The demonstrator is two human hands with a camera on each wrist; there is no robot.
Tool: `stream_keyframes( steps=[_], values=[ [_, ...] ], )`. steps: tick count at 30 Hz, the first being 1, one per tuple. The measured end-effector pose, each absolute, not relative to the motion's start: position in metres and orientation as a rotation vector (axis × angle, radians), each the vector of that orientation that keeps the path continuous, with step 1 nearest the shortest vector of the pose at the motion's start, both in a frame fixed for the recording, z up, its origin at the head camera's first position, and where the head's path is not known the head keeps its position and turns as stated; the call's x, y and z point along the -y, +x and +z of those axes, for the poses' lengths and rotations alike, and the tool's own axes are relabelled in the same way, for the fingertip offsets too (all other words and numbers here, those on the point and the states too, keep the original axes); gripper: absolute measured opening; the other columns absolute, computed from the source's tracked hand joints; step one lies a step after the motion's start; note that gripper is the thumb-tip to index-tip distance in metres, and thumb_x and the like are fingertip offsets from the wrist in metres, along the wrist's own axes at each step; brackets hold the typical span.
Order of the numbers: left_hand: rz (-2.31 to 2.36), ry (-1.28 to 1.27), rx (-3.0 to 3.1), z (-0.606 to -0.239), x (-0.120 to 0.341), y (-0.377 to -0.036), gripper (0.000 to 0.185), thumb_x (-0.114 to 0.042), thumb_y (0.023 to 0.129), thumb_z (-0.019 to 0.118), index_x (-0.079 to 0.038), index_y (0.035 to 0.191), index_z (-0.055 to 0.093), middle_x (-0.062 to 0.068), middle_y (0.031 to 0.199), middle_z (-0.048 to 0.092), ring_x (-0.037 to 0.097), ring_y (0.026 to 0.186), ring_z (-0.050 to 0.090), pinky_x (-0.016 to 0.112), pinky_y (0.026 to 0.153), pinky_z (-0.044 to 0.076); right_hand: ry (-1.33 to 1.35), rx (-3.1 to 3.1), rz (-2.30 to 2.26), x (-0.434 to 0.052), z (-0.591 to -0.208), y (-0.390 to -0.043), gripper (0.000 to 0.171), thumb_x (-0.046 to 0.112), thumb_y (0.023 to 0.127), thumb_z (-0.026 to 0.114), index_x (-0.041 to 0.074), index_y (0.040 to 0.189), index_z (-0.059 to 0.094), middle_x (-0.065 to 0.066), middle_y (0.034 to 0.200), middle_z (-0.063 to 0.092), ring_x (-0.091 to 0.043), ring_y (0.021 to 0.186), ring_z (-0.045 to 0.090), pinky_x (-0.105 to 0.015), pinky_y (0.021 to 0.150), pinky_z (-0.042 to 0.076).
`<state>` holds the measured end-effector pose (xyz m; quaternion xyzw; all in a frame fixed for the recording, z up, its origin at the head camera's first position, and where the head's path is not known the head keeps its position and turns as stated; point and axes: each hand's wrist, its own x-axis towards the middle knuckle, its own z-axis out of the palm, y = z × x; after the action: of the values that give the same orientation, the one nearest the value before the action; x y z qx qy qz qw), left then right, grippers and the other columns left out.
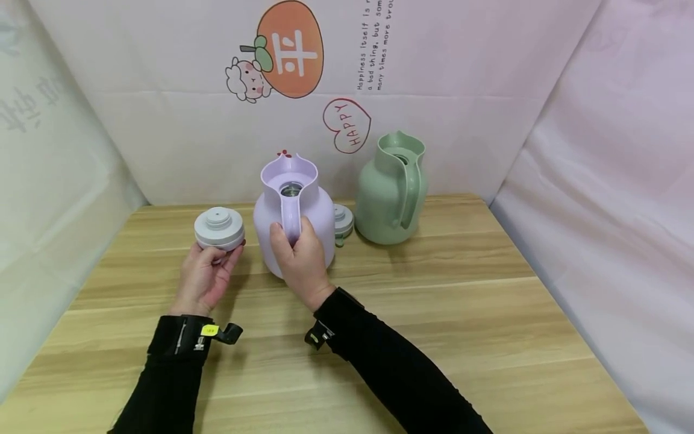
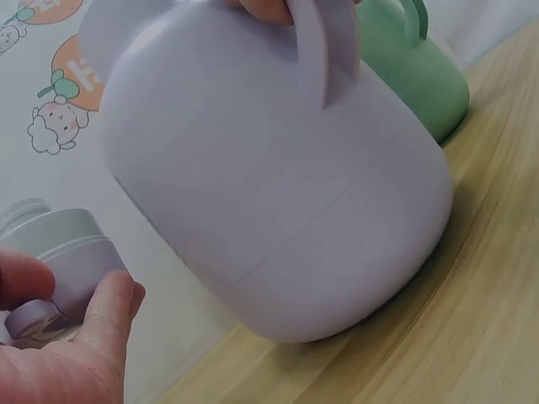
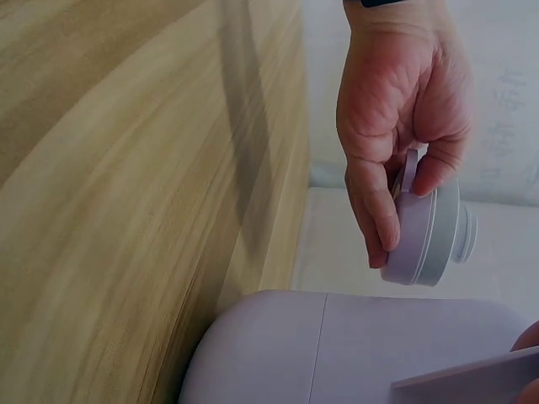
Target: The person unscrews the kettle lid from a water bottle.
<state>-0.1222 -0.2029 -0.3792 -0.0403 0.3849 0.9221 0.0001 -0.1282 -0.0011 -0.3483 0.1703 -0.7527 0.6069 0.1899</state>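
Head view: right hand [image 1: 301, 258] wraps the handle of the upright purple jug [image 1: 293, 211], mid-table, handle facing near, spout far. Left hand [image 1: 206, 274] pinches the grey lid [image 1: 219, 228], knob up, left of the jug.
Left wrist view: fingers [image 2: 105, 311] curl around the lid [image 2: 63, 252].
Right wrist view: lid [image 3: 429, 231] held above the jug [image 3: 354, 349].

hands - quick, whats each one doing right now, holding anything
Left hand: closed, fingers pinching the grey lid, held beside the jug.
Right hand: closed, gripping the handle of the lilac jug, which stands open on the table.
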Motion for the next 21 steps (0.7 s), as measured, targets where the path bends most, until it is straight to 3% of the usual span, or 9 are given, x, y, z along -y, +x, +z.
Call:
stream_keyframes(
  steps=[12,16,21],
  values=[
    [2.890,-0.258,-1.186,-0.385,0.217,-0.128,0.069,0.008,0.108,0.027,-0.015,0.168,0.002,0.009,0.163,0.030,0.017,0.145,0.046,0.027,0.117,0.038,0.491,2.128,1.699,0.019,-0.348,-0.151,0.035,0.039,0.101,0.054,0.004,0.099,0.054,0.000,0.075,0.049,-0.013,0.066,0.050,-0.026,0.056,0.040],
    [2.886,-0.318,-1.188,-0.387,0.221,-0.129,0.067,0.007,0.108,0.026,-0.014,0.168,0.004,0.005,0.160,0.034,0.013,0.139,0.050,0.024,0.116,0.040,0.471,2.130,1.686,0.025,-0.348,-0.158,0.036,0.039,0.100,0.054,0.004,0.099,0.055,0.001,0.075,0.049,-0.014,0.068,0.051,-0.026,0.058,0.041],
    [2.844,-0.442,-1.278,-0.390,0.225,-0.131,0.061,0.005,0.108,0.029,-0.012,0.164,0.014,0.000,0.143,0.044,0.009,0.121,0.054,0.019,0.101,0.050,0.466,2.142,1.711,0.032,-0.347,-0.166,0.037,0.039,0.100,0.054,0.002,0.103,0.056,0.000,0.077,0.050,-0.016,0.071,0.054,-0.027,0.060,0.042]
  ],
)
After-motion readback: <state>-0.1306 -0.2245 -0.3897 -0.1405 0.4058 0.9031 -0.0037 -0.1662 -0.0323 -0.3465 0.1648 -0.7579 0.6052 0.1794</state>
